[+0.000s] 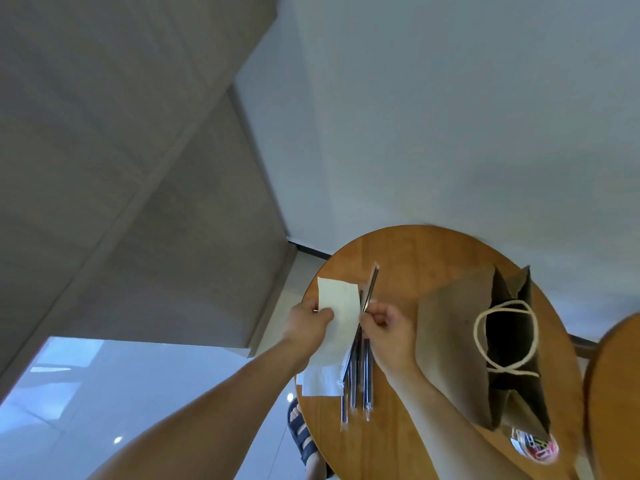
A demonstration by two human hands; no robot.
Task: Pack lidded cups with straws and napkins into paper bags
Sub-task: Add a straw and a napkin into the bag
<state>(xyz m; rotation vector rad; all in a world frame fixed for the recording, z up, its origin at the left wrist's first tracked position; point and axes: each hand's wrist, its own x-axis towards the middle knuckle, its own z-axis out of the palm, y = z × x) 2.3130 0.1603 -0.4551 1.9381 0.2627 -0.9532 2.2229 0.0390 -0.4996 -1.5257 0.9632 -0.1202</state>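
My left hand (310, 327) pinches a white napkin (341, 306) by its left edge, lifted above the round wooden table (415, 251). My right hand (386, 329) pinches one wrapped straw (370, 289) that points up and away, right beside the napkin. Under both hands, several more wrapped straws (358, 386) lie in a row on the table, next to a small stack of napkins (320, 381). A brown paper bag (450, 341) with white cord handles stands open to the right of my right hand. A lidded cup (535, 446) peeks out behind the bag's near corner.
A second wooden tabletop (616, 393) juts in at the right edge. A foot in a dark sandal (301, 434) stands on the pale tiled floor below the table's left rim. A grey wall and cabinet fill the upper half.
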